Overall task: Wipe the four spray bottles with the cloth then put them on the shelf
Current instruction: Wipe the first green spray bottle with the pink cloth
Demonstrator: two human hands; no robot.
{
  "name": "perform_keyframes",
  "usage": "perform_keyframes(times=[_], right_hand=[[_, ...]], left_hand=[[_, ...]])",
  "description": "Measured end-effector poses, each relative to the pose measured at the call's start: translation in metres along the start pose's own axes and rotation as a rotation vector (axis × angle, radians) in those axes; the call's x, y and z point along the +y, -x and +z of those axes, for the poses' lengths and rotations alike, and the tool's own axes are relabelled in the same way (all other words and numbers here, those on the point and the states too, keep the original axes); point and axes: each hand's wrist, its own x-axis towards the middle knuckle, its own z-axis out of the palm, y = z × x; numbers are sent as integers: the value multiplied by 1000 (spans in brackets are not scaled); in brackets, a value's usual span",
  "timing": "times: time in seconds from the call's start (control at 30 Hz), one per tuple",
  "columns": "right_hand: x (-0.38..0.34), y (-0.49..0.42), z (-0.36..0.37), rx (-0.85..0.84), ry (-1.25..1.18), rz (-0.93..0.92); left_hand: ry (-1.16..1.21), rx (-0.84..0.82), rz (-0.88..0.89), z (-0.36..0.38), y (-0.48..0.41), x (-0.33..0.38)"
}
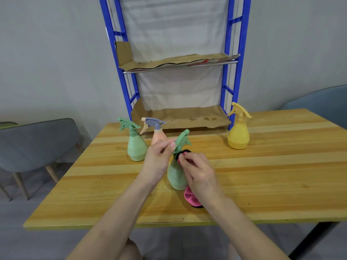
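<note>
The left hand (159, 156) pinches the trigger head of the nearer green bottle (175, 177) between thumb and curled fingers. It looks like a steadying grip, one that leaves the neck and body free to be rubbed; the bottle leans a little, its base low over the table (262, 166), though whether it rests there I cannot tell. The right hand (199, 171) has its fingers closed round the pink cloth (189, 197), pressing a fold against the bottle's neck just under the trigger, while the loose end trails down to the tabletop below the wrist. I judge the wiping to be under way, with none of the four bottles yet on the shelf (235, 76); the second green bottle (136, 145) and the peach bottle (158, 137) stand close together at the far left, and the yellow bottle (238, 136) is well apart on the right, just beside the shelf's blue upright. All are within easy reach of its cardboard-lined lower tier (184, 117), presumably where they are meant to go.
</note>
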Motion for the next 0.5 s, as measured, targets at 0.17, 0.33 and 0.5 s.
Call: perform_keyframes(times=[0.17, 0.33, 0.5], right_hand=[[-1, -2, -1, -5, -17, -2], [-3, -5, -3, 1, -121, 108], [-5, -12, -9, 15, -260, 327]], left_hand=[[-16, -16, 18, -1, -2, 0], [-132, -33, 45, -5, -7, -3], [-255, -51, 74, -7, -13, -1]])
